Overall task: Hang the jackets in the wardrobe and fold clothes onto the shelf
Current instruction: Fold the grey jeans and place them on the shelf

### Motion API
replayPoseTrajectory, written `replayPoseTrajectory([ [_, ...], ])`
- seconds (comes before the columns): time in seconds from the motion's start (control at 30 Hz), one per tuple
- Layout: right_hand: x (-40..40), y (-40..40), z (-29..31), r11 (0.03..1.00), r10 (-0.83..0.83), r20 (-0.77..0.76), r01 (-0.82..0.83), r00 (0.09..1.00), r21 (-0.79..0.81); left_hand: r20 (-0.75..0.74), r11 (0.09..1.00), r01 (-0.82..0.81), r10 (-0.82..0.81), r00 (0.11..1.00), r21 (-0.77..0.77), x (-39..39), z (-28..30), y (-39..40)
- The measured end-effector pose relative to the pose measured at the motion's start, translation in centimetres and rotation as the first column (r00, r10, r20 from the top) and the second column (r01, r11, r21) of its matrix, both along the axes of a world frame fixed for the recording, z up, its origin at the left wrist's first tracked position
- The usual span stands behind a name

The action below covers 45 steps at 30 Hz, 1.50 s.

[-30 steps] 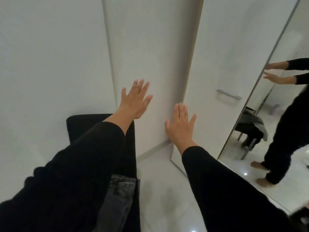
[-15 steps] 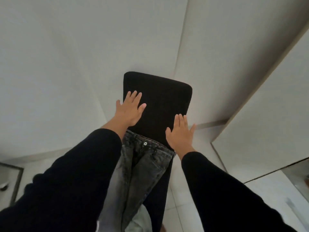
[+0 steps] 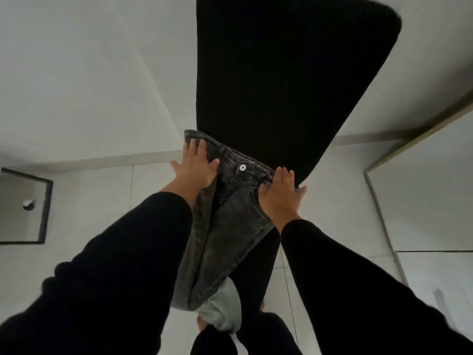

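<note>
A mirror (image 3: pixel 21 206) stood at the far left on the floor (image 3: pixel 107 196). The left hand (image 3: pixel 195 165) lay flat, fingers straight, on the left end of the jeans' (image 3: pixel 230 226) waistband. The jeans draped over the near edge of the black chair (image 3: pixel 281 73), legs hanging off it. The right hand (image 3: pixel 280 192) pressed flat on the waistband's right end, beside bare tile.
</note>
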State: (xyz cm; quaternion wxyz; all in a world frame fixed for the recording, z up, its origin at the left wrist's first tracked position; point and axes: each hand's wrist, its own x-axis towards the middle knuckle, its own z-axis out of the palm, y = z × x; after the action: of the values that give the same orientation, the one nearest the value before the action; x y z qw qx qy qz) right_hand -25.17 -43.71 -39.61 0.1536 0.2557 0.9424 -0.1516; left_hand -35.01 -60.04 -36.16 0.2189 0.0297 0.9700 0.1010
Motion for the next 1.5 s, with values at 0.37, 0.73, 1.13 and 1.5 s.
replayPoseTrajectory([
  [0.37, 0.4, -1.0, -9.2, 0.883, -0.453, -0.136, 0.422, 0.881, -0.204, -0.018, 0.893, -0.309, 0.332, 0.943, 0.327, -1.1, -8.1, -0.4],
  [0.73, 1.7, -0.1, -4.9, 0.337, -0.882, 0.014, 0.650, 0.472, -0.681, -0.025, 0.782, -0.447, 0.506, 0.862, 0.434, -0.9, -3.9, -1.0],
  [1.13, 8.9, -8.0, 16.4, 0.414, -0.781, -0.058, 0.445, 0.622, -0.794, -0.136, 0.741, -0.245, 0.412, 0.901, 0.626, 10.8, 15.7, -8.8],
  [1.5, 19.6, -18.5, 34.8, 0.307, -0.789, -0.183, 0.119, 0.586, -0.944, -0.329, 0.598, 0.079, 0.321, 0.888, 0.798, 24.6, 32.1, -15.3],
])
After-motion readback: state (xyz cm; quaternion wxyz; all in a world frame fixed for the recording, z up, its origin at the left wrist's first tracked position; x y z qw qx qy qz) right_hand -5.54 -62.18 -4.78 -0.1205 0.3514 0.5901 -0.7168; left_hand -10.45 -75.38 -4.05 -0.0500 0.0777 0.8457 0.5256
